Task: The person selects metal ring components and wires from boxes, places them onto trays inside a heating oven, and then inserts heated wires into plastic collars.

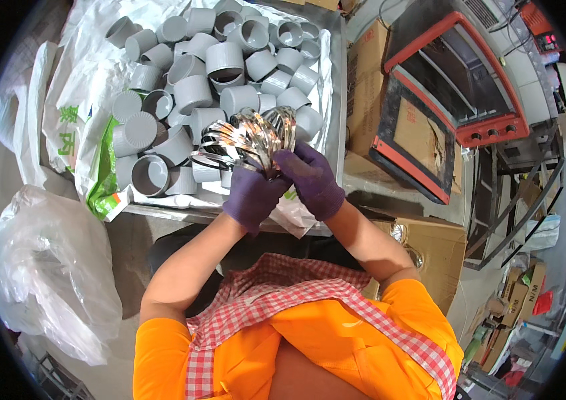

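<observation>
Both hands wear purple gloves and are closed on a bundle of shiny thin metal strips (250, 133), looped and fanned out at the top. My left hand (251, 197) grips it from below on the left; my right hand (304, 177) holds its right side, thumb against the strips. Directly behind the bundle, many grey ribbed cylindrical caps (192, 90) lie piled on crumpled white plastic sheeting (83, 80) in a metal tray (336, 73). Some caps face up with their hollow insides showing, others lie on their sides, and the bundle hides part of the pile.
At right stands a red-and-black oven (488, 133) with its door hanging down, beside cardboard boxes (363, 60) and a black metal frame (496, 213). Another carton (443, 267) is near my right elbow. A clear plastic bag (50, 267) lies at left. Stacked clutter fills the lower right.
</observation>
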Available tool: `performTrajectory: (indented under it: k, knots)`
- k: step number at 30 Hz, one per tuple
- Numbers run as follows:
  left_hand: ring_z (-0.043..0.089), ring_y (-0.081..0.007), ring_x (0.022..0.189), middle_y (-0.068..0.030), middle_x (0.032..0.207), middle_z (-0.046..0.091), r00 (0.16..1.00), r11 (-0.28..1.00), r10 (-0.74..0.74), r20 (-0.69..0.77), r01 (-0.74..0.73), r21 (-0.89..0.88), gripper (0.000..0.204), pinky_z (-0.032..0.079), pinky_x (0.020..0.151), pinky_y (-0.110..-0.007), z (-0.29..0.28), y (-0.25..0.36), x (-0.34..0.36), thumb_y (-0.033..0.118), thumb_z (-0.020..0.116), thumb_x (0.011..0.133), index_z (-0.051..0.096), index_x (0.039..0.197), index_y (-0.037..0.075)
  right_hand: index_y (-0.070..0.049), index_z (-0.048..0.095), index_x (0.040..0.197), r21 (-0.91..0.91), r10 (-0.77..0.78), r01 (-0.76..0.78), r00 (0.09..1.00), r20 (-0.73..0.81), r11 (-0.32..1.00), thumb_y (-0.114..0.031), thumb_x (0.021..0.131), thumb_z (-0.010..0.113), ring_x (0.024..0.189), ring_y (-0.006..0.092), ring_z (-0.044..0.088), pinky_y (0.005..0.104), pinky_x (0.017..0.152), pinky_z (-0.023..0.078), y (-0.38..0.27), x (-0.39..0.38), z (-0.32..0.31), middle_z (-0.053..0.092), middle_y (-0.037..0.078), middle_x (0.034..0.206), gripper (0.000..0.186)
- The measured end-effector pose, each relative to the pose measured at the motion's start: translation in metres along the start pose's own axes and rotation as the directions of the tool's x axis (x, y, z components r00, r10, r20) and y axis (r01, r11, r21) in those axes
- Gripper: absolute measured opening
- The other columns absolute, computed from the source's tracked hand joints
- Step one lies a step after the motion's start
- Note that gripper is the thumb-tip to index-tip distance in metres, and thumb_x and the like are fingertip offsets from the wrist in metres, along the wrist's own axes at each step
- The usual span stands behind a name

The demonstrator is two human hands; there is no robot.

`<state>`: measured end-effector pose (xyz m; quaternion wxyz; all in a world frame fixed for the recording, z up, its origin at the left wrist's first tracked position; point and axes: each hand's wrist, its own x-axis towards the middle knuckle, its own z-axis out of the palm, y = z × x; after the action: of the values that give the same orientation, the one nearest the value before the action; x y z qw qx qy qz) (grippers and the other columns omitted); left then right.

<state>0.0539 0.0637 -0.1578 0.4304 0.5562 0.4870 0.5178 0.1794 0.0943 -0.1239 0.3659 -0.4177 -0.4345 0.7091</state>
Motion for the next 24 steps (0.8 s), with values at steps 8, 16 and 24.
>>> performTrajectory:
  k: [8, 16, 24]
  knots:
    - [0.057, -0.0099, 0.081, -0.0028, 0.09, 0.062, 0.974, 0.915, -0.22, 0.058, 0.226, -0.334, 0.021, 0.047, 0.071, -0.024, -0.006, 0.012, 0.002, 0.003, 0.062, 0.08, 0.06, 0.101, 0.0, 0.004, 0.055, 0.105, 0.187, -0.049, 0.067, 0.994, -0.101, 0.98, -0.013, 0.084, 0.057, 0.083, 0.0125, 0.056, 0.0249, 0.077, 0.044, -0.002, 0.0, 0.009, 0.06, 0.007, 0.094, 0.027]
    - [0.057, -0.0106, 0.077, -0.0044, 0.087, 0.062, 0.932, 0.798, -0.363, -0.015, 0.302, -0.521, 0.019, 0.046, 0.069, -0.026, -0.018, 0.026, 0.006, 0.007, 0.059, 0.08, 0.059, 0.097, -0.001, 0.004, 0.055, 0.105, 0.006, -0.083, 0.083, 0.995, -0.057, 0.997, -0.017, 0.087, 0.055, 0.085, 0.0119, 0.056, 0.0247, 0.078, 0.044, 0.016, 0.006, 0.004, 0.061, 0.007, 0.096, 0.027]
    - [0.059, -0.0134, 0.077, -0.0054, 0.084, 0.063, 0.855, 0.615, -0.488, 0.174, 0.478, -0.627, 0.018, 0.046, 0.069, -0.028, -0.027, 0.038, 0.009, 0.001, 0.055, 0.076, 0.059, 0.094, 0.001, 0.003, 0.056, 0.103, -0.127, -0.136, 0.128, 0.99, -0.05, 0.984, -0.019, 0.086, 0.057, 0.081, 0.0104, 0.055, 0.0234, 0.074, 0.044, 0.007, 0.004, -0.003, 0.061, 0.006, 0.091, 0.028]
